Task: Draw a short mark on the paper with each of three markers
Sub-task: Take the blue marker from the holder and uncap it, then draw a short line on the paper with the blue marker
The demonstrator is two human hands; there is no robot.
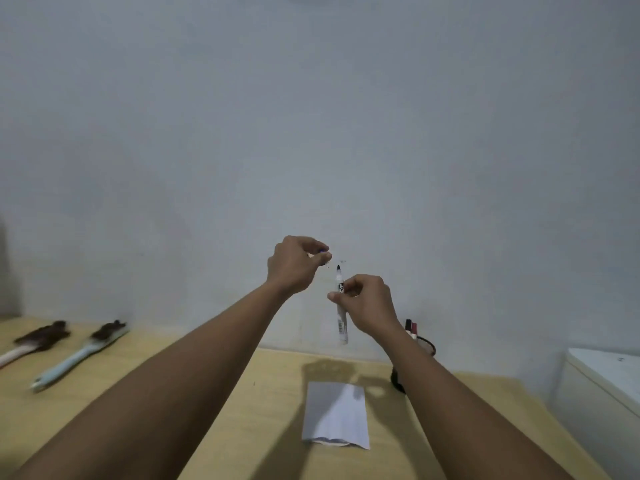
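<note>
Here, in the head view, we hold the marker (340, 306) upright in our right hand (369, 306), fingers pinched round the middle of its barrel, dark tip up and bare. We judge it light, stiff and smooth, so a pinch nearer the tip should steer it best on the page. Our left hand (298, 265) is closed on something small and dark, probably the cap (323, 251), held just up and left of the tip. The barrel is white with black print. The paper (336, 415), a thin white sheet with a curled near edge, lies on the wooden table (221, 410) below our hands; it may slide under the stroke. Other markers stand in a black holder (398, 379) behind our right wrist.
</note>
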